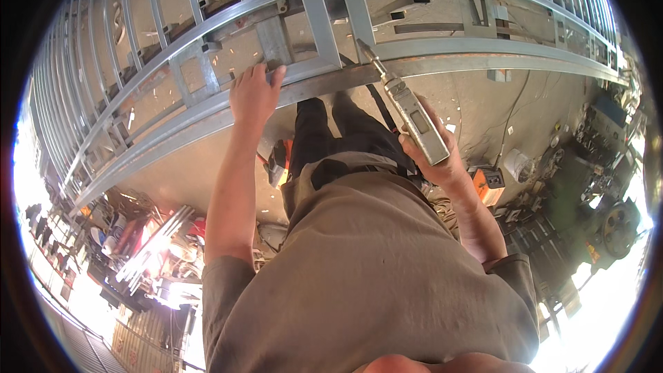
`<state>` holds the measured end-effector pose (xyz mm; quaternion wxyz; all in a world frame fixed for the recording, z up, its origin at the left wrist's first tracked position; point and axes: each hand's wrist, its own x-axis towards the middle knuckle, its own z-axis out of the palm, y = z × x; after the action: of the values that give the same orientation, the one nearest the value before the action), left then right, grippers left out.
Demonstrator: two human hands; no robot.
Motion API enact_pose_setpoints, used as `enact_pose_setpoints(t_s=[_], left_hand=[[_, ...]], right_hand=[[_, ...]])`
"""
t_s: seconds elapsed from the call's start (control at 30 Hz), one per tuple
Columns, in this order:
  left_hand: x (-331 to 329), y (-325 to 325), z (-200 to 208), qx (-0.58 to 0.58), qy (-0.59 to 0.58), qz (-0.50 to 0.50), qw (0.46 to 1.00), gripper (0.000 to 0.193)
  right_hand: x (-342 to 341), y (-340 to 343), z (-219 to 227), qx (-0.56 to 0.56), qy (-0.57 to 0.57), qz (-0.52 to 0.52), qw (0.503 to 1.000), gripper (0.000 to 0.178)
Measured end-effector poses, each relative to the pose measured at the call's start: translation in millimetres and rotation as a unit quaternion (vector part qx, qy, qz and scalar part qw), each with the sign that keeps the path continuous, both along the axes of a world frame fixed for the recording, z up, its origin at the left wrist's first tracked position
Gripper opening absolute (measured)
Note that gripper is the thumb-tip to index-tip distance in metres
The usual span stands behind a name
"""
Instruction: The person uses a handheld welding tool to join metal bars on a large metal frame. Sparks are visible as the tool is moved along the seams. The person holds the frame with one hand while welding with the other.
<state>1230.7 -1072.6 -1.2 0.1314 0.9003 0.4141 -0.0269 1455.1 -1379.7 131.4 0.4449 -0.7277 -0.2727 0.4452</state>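
Observation:
My right hand (435, 148) is wrapped round a handheld welding gun (418, 121), with a boxy silver-grey body, a small dark panel and a narrow nozzle. The nozzle points up and to the left, its tip over the metal frame near a corner joint. My left hand (255, 95) lies on the near rail of the frame, fingers stretched over it and thumb apart. That frame (456, 47) is made of grey square metal tubes with many parallel bars. Along its near side runs a darker, rust-marked beam (331, 83).
Below the gun a black cable (382, 107) hangs beside my legs. An orange box-shaped thing (489, 185) and a white bucket (518, 164) stand on the floor at right. Scrap and loose items (162, 242) crowd the lower left. A dark heap of machine parts (552, 228) is at right.

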Motion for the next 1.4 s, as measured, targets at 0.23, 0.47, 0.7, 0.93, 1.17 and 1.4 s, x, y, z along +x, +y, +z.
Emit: enact_pose_setpoints(t_s=[0.23,0.47,0.7,0.93,1.17,1.4], left_hand=[[13,-2,-10,-0.024,0.030,0.031,0.999,0.063],[11,1,-28,-0.004,-0.046,0.084,0.995,0.063],[10,1,-28,-0.015,-0.052,0.102,0.993,0.058],[12,1,-27,-0.009,-0.048,0.106,0.993,0.041],[9,1,-27,-0.028,-0.078,0.090,0.992,0.031],[6,5,-29,-0.035,-0.176,0.091,0.980,0.023]], right_hand=[[3,19,5,-0.018,-0.048,0.054,0.997,0.076],[-7,29,13,-0.061,-0.001,0.029,0.998,0.072],[-10,35,13,-0.058,-0.038,0.053,0.996,0.073],[29,70,74,-0.113,-0.073,0.150,0.980,0.085],[54,199,172,-0.277,-0.164,0.287,0.902,0.072],[7,350,146,-0.548,-0.195,0.350,0.734,0.061]])
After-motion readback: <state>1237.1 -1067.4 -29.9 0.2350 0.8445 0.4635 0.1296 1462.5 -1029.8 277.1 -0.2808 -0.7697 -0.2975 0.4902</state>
